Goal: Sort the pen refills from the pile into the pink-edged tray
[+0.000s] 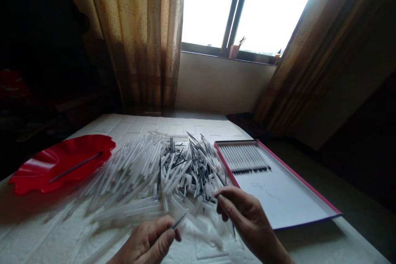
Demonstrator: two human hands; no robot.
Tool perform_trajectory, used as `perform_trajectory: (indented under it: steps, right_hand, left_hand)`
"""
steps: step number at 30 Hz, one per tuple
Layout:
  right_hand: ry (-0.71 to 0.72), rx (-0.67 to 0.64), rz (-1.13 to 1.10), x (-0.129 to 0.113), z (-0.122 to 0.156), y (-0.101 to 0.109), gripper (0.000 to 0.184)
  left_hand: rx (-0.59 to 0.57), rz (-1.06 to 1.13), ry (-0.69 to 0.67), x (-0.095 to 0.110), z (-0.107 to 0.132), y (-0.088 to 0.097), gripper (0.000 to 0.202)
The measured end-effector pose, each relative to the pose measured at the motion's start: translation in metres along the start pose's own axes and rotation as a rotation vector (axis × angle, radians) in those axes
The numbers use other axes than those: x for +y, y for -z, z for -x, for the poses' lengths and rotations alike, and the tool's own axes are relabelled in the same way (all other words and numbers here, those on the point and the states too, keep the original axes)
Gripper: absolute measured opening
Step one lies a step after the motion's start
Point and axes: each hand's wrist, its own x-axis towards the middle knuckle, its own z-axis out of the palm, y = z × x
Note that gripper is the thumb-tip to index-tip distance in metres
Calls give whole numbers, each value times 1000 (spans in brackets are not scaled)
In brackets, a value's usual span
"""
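My left hand (154,237), at the bottom centre, is closed around a slim pen part (178,222) whose pointed end sticks out past the thumb. Most of that part is hidden in the palm. To the right, my right hand (243,214) pinches a thin black pen refill (234,232), which shows below the fingers. Just beyond both hands is a heap of clear plastic pen barrels (133,161). Loose black refills (201,161) and small white pieces are mixed into its right side.
An open box lid with red sides (297,173) holds a row of assembled-looking pens (247,159) at its far end. On the left, a red wavy-edged plate (34,169) carries one dark stick (76,167). Curtains (139,29) and a window stand behind the white table (123,121).
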Motion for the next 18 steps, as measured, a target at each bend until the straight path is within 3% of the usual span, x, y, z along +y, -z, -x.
perform_trajectory:
  steps: [4, 9, 13, 18]
  right_hand:
    - [-2, 81, 15, 5, -3, 4, 26]
    - [181, -8, 352, 2, -6, 1, 15]
    - [357, -73, 540, 4, -4, -7, 20]
    - [395, -107, 679, 7, -1, -15, 23]
  left_hand:
    - [-112, -129, -50, -4, -2, -1, 42]
    - [-160, -214, -67, -4, -5, -1, 54]
    - [-200, -235, -131, -10, -7, -1, 50]
    - [-173, -271, -195, -18, -7, -3, 46]
